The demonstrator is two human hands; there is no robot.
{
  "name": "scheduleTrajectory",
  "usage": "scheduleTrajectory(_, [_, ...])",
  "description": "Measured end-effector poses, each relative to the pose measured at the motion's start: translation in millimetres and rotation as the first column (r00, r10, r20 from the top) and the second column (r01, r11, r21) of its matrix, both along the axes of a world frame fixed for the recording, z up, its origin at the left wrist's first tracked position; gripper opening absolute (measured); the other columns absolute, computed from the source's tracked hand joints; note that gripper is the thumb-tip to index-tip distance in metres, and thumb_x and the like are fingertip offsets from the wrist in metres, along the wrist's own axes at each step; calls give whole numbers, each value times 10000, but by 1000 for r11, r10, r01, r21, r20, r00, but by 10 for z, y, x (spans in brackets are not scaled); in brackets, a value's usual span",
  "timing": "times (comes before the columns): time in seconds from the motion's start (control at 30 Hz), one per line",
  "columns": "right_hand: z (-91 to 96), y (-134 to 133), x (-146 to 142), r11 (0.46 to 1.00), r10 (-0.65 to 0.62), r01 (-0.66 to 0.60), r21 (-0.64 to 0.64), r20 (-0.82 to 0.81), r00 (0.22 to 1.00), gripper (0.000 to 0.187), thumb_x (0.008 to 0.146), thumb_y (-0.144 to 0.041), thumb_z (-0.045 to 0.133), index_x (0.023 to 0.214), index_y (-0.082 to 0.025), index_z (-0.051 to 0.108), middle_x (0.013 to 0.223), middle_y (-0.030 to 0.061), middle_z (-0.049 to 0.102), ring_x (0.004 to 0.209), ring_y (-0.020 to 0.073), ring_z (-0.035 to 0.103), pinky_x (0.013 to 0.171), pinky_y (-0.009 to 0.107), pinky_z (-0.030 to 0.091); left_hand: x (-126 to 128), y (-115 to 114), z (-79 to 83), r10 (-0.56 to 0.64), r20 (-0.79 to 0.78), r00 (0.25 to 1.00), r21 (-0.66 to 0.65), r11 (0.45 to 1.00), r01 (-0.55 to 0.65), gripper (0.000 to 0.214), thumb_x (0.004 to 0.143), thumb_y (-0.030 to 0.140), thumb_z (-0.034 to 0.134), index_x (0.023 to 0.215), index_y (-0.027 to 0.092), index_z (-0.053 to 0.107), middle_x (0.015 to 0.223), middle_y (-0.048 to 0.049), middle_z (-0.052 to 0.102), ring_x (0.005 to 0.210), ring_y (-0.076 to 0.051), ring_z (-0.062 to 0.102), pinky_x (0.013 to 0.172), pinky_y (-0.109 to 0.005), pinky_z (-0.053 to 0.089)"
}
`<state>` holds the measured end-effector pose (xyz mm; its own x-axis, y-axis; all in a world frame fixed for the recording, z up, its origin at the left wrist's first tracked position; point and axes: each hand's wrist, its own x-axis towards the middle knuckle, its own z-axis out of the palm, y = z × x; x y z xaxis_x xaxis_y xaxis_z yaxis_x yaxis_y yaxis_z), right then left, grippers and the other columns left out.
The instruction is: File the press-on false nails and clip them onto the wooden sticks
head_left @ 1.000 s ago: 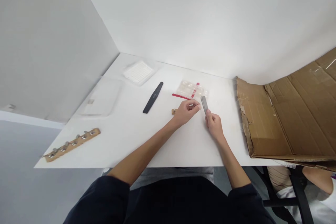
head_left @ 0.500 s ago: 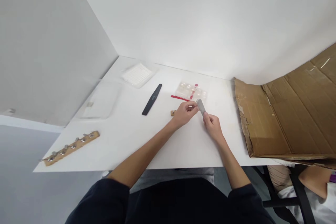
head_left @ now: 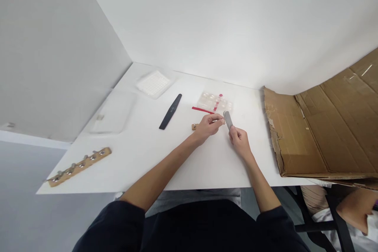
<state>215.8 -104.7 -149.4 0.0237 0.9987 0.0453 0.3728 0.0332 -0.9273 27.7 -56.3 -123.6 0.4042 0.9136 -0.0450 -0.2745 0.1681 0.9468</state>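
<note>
1. My right hand (head_left: 239, 138) is closed around the lower end of a grey file stick (head_left: 228, 119), which stands tilted just above the table (head_left: 147, 157). My left hand (head_left: 208, 126) has its fingertips pinched narrow on something tiny at the stick's upper end. It is too small for me to tell what it is.
2. The main risk, as I judge it, is the pinched piece slipping. The grip is fingertips only, and a push from the stick could flick the piece onto the white table, where it would be hard to spot.
3. The stick could also skid off the piece and rub my left fingertips, since the two meet right at the pinch.
4. A clear tray (head_left: 214, 101) with a red strip (head_left: 202, 109) lies just beyond both hands, and a forward slip could knock it.
5. A small wooden block (head_left: 194, 126) sits just beside my left wrist, where a sweep of the arm could catch it.
6. Further left lie a black file (head_left: 170, 111), a white grid box (head_left: 154, 84), a clear lid (head_left: 113, 112) and a wooden strip with metal pegs (head_left: 79, 166), all well apart from the hands.
7. An open cardboard box (head_left: 319, 134) hems in the right side and limits how far my right elbow can swing. Another person's arm (head_left: 354, 208) shows below it.
</note>
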Motion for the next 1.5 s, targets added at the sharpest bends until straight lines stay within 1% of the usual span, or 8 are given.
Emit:
scheduleTrajectory(0.1, [0, 1, -3, 995, -94, 94, 25, 4, 996, 642, 1027, -729, 413, 608, -246, 359, 552, -27, 369, 538, 138, 320, 529, 318, 253, -10, -1, 5, -23, 71, 997, -39, 999, 26, 436, 765, 542, 860, 741, 183, 616, 569, 84, 270, 491, -49, 209, 487, -250, 143])
scheduleTrajectory(0.23, [-10, 11, -15, 998, 32, -32, 48, -6, 999, 642, 1021, -729, 432, 605, -244, 365, 557, -28, 371, 539, 134, 318, 529, 315, 251, -27, -12, 39, -58, 141, 988, -93, 993, 72, 441, 753, 521, 884, 739, 164, 625, 577, 88, 277, 505, -43, 205, 480, -234, 163])
scheduleTrajectory(0.37, [-25, 17, -6, 991, -112, 111, 73, 8, 994, 631, 1037, -697, 424, 599, -248, 350, 545, -29, 366, 529, 133, 321, 528, 320, 245, -30, -7, 32, -55, 168, 984, -118, 990, 75, 422, 736, 471, 905, 739, 153, 628, 590, 84, 303, 507, -36, 220, 470, -223, 159])
scheduleTrajectory(0.6, [-23, 0, 19, 992, -62, 53, 111, 77, 995, 604, 1037, -657, 451, 607, -242, 360, 561, -26, 368, 551, 137, 323, 541, 318, 248, -34, -2, 6, -101, 126, 987, -56, 993, 108, 406, 799, 496, 845, 741, 166, 616, 613, 73, 338, 501, -37, 213, 486, -240, 160])
scheduleTrajectory(0.77, [-2, 13, 3, 994, -41, 35, 103, 49, 998, 604, 1042, -659, 437, 614, -241, 355, 569, -25, 369, 560, 137, 329, 550, 315, 265, -22, -20, 12, 41, -163, 986, 170, 985, -12, 278, 848, 405, 765, 767, 173, 637, 676, 34, 491, 522, -63, 312, 495, -254, 234])
scheduleTrajectory(0.97, [-3, 33, 2, 992, -123, 122, 29, 45, 991, 644, 1041, -706, 392, 594, -243, 369, 538, -27, 368, 532, 138, 328, 529, 320, 258, 13, -56, -51, 326, -315, 891, 492, 859, -140, 121, 900, 253, 638, 802, 184, 656, 714, 13, 573, 603, -109, 451, 555, -257, 358])
scheduleTrajectory(1.1, [0, 30, 9, 1000, 10, -10, 4, 39, 999, 647, 1020, -729, 433, 596, -241, 391, 536, -22, 402, 531, 141, 359, 525, 312, 281, 14, -80, -53, 362, -317, 876, 571, 811, -128, 115, 911, 215, 626, 799, 192, 638, 710, 18, 557, 594, -111, 459, 553, -257, 374])
scheduleTrajectory(1.5, [-19, 52, 29, 992, -129, 129, 3, 20, 991, 640, 1042, -693, 419, 587, -245, 373, 524, -34, 367, 515, 137, 336, 532, 322, 258, 33, -98, -49, 397, -320, 860, 631, 767, -119, 138, 910, 156, 607, 779, 198, 615, 685, 26, 522, 610, -121, 466, 574, -265, 382])
